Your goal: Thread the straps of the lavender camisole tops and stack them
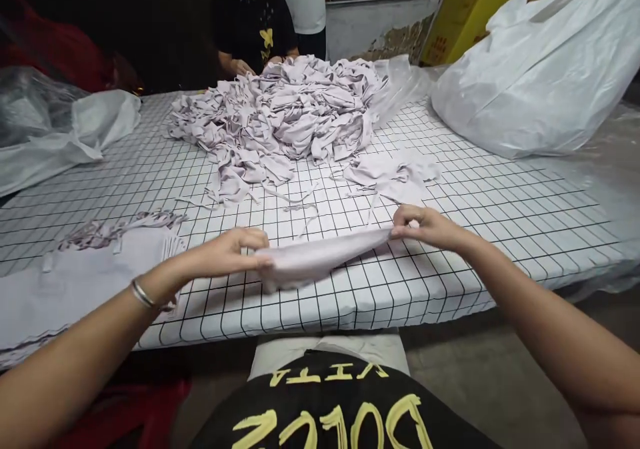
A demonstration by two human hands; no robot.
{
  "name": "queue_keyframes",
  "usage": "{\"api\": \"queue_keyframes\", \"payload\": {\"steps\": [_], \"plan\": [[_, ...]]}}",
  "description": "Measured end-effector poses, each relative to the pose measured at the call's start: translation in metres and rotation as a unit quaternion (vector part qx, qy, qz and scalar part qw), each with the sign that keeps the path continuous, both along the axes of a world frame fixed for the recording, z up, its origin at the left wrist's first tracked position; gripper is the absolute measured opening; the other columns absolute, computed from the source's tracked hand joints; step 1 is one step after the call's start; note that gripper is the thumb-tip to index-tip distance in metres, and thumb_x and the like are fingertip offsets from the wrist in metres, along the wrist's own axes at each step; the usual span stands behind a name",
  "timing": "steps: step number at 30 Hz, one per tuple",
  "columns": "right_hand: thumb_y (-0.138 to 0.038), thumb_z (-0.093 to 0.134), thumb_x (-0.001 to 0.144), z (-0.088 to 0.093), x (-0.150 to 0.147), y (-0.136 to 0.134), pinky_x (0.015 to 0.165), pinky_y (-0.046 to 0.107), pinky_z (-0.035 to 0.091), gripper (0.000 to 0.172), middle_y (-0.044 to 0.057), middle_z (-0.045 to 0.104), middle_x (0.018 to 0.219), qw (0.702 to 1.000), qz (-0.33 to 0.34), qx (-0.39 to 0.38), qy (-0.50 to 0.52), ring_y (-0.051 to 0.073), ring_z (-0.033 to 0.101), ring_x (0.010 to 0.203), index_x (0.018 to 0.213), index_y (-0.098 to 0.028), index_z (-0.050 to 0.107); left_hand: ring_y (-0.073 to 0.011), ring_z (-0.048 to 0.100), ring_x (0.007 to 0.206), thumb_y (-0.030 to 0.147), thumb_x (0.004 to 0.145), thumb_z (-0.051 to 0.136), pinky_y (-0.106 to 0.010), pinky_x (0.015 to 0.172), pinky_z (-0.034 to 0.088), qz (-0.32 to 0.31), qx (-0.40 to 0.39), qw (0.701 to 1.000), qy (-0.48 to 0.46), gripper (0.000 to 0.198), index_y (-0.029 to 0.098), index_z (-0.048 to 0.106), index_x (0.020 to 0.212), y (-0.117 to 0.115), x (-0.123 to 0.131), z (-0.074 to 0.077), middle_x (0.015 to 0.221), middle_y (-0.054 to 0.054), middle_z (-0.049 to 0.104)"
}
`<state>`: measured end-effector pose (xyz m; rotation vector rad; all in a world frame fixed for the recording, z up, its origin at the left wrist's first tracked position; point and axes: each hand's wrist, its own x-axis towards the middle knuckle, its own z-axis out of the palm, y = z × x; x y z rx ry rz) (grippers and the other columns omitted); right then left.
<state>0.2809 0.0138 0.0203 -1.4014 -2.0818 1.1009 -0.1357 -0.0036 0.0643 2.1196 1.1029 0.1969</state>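
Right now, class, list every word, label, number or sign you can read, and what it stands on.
"DOLCE": upside down, on the wearer's black shirt with yellow lettering.
"VITA": upside down, same shirt.
Red marks on the slanted yellow panel in the background: too small and blurred to read.
I can make out no other text.

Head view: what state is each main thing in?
Pale lilac cloth piece, held between left hand and right hand
Pale lilac cloth pile, crumpled, heaped
Pale lilac cloth stack, layered, mostly flat
Large white plastic bag, bulging
White black-gridded tablecloth, spread out
Whitish plastic wrap, crumpled
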Motion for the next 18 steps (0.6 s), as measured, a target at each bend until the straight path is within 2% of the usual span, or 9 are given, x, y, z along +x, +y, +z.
{"api": "queue_keyframes", "payload": {"steps": [2, 4, 6, 9, 12, 15, 17, 18], "plan": [[-0.054, 0.072, 0.072, 0.014, 0.001, 0.013, 0.075, 0.035, 0.044, 0.037, 0.003, 0.06, 0.078, 0.997, -0.016, -0.048, 0.058, 0.018, 0.055, 0.077, 0.067, -0.02, 0.059, -0.0165, 0.059, 0.074, 0.05, 0.077, 0.065, -0.027, 0.07, 0.047, 0.037, -0.05, 0.998, -0.023, 0.032, 0.02, 0.065, 0.067, 0.015, -0.002, 0.017, 0.078, -0.002, 0.062], [-0.055, 0.071, 0.072, 0.019, 0.0, 0.024, 0.071, 0.034, 0.044, 0.039, 0.002, 0.059, 0.075, 0.994, -0.033, -0.065, 0.075, 0.017, 0.055, 0.073, 0.069, -0.019, 0.057, -0.018, 0.059, 0.078, 0.053, 0.076, 0.065, -0.028, 0.07, 0.047, 0.089, -0.045, 0.995, -0.028, 0.034, 0.019, 0.064, 0.071, 0.027, -0.003, 0.018, 0.082, -0.003, 0.061], [-0.056, 0.071, 0.071, 0.015, -0.004, 0.028, 0.07, 0.034, 0.044, 0.039, 0.004, 0.061, 0.081, 0.996, -0.072, -0.023, 0.045, 0.018, 0.054, 0.075, 0.076, -0.019, 0.059, -0.0217, 0.059, 0.087, 0.053, 0.073, 0.067, -0.032, 0.076, 0.049, 0.15, 0.003, 0.989, -0.008, 0.036, 0.019, 0.065, 0.085, 0.032, -0.003, 0.005, 0.094, -0.004, 0.062], [-0.056, 0.072, 0.069, -0.001, -0.009, 0.017, 0.072, 0.035, 0.045, 0.043, 0.008, 0.062, 0.102, 0.988, -0.125, 0.078, -0.043, 0.021, 0.055, 0.084, 0.091, -0.021, 0.06, -0.0287, 0.052, 0.112, 0.05, 0.073, 0.068, -0.042, 0.092, 0.045, 0.209, 0.119, 0.969, 0.05, 0.052, 0.02, 0.058, 0.114, 0.021, 0.005, -0.028, 0.121, -0.009, 0.055], [-0.058, 0.071, 0.068, -0.018, -0.022, -0.011, 0.068, 0.035, 0.045, 0.052, 0.009, 0.061, 0.1, 0.98, -0.154, 0.081, -0.095, 0.023, 0.056, 0.082, 0.101, -0.021, 0.054, -0.026, 0.051, 0.112, 0.048, 0.086, 0.056, -0.04, 0.095, 0.043, 0.166, 0.185, 0.968, 0.039, 0.043, 0.019, 0.055, 0.117, -0.002, 0.032, -0.056, 0.119, -0.01, 0.055], [-0.059, 0.071, 0.066, -0.036, -0.044, -0.042, 0.066, 0.035, 0.045, 0.059, 0.009, 0.06, 0.098, 0.969, -0.185, 0.082, -0.144, 0.026, 0.057, 0.084, 0.107, -0.022, 0.047, -0.026, 0.053, 0.101, 0.057, 0.086, 0.054, -0.04, 0.087, 0.046, 0.103, 0.23, 0.967, 0.045, 0.048, 0.017, 0.057, 0.114, -0.015, 0.074, -0.075, 0.11, -0.011, 0.057], [-0.051, 0.067, 0.071, -0.046, -0.058, -0.057, 0.071, 0.037, 0.044, 0.05, 0.01, 0.059, 0.101, 0.953, -0.202, 0.128, -0.185, 0.029, 0.057, 0.091, 0.106, -0.022, 0.046, -0.0285, 0.053, 0.098, 0.059, 0.084, 0.056, -0.041, 0.081, 0.046, 0.084, 0.263, 0.958, 0.08, 0.051, 0.016, 0.058, 0.111, -0.013, 0.101, -0.083, 0.106, -0.013, 0.058], [-0.044, 0.064, 0.074, -0.05, -0.064, -0.062, 0.072, 0.038, 0.044, 0.043, 0.011, 0.058, 0.102, 0.945, -0.211, 0.152, -0.2, 0.03, 0.056, 0.094, 0.106, -0.023, 0.046, -0.0291, 0.053, 0.096, 0.056, 0.086, 0.054, -0.04, 0.077, 0.046, 0.073, 0.273, 0.954, 0.099, 0.045, 0.016, 0.06, 0.106, -0.009, 0.112, -0.086, 0.103, -0.013, 0.059]]}}
